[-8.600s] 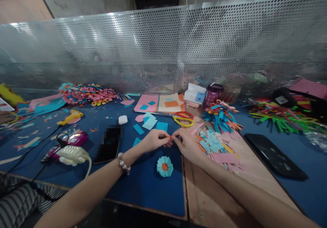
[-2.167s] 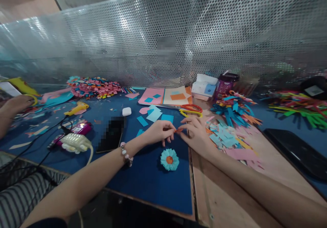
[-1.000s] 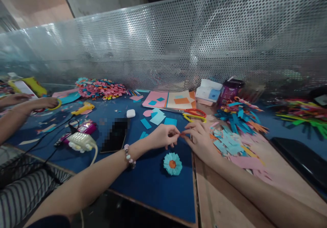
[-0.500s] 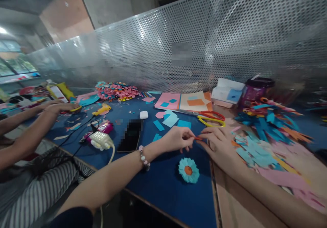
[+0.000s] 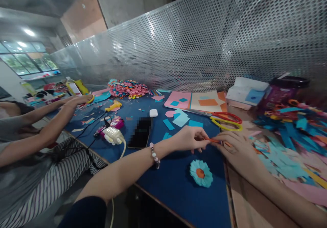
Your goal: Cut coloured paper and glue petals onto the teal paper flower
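My left hand [image 5: 190,139] and my right hand [image 5: 236,149] meet over the blue mat [image 5: 176,183]. Both pinch a thin orange paper strip [image 5: 214,140] stretched between their fingertips. My left wrist wears a bead bracelet [image 5: 154,155]. Just below the hands a finished blue paper flower with an orange centre [image 5: 201,173] lies flat on the mat. Small blue paper squares [image 5: 178,119] are scattered just beyond my left hand.
Red and yellow scissors [image 5: 226,120] lie beyond my hands. A phone [image 5: 141,136], a white earbud case [image 5: 153,112], a charger [image 5: 112,135] and a glue gun [image 5: 114,105] lie to the left. Paper scraps [image 5: 286,153] pile up at right. Another person's arms [image 5: 51,119] work at far left.
The view has swung left, bringing the other person into sight. My hands still pinch the orange strip, now pulled a little longer between the fingertips.
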Motion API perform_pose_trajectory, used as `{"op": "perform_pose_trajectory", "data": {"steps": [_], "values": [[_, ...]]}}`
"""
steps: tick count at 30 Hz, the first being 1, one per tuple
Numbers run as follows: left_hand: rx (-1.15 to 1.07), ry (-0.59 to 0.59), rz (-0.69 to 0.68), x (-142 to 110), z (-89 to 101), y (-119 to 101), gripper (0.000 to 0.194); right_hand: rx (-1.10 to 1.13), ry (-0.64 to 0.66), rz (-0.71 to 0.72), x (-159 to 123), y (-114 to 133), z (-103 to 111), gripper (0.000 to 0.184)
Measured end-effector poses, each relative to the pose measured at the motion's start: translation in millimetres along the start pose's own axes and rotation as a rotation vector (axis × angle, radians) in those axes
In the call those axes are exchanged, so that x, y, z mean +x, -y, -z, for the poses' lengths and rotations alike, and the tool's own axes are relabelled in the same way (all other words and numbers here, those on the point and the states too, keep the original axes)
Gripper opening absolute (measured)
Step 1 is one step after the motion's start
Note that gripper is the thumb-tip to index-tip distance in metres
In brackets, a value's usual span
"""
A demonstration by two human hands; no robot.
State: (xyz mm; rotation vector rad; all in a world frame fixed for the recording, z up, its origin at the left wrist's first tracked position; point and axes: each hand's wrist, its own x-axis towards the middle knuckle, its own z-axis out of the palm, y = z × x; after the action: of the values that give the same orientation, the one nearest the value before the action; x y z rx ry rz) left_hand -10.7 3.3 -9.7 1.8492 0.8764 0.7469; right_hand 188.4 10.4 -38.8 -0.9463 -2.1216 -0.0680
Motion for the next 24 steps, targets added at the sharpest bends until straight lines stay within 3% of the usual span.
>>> {"op": "perform_pose_trajectory", "data": {"steps": [5,17,24], "values": [[-0.023,0.011,-0.004,1,0.3,1,0.026,0.039,0.0,-0.022,0,-1,-1,0.022],[-0.154,0.038,0.066,3,2.4,-5,0.025,0.381,0.103,-0.195,5,1,5,0.023],[-0.147,0.043,0.072,3,2.2,-2,0.026,0.394,0.121,-0.222,5,5,10,0.019]]}}
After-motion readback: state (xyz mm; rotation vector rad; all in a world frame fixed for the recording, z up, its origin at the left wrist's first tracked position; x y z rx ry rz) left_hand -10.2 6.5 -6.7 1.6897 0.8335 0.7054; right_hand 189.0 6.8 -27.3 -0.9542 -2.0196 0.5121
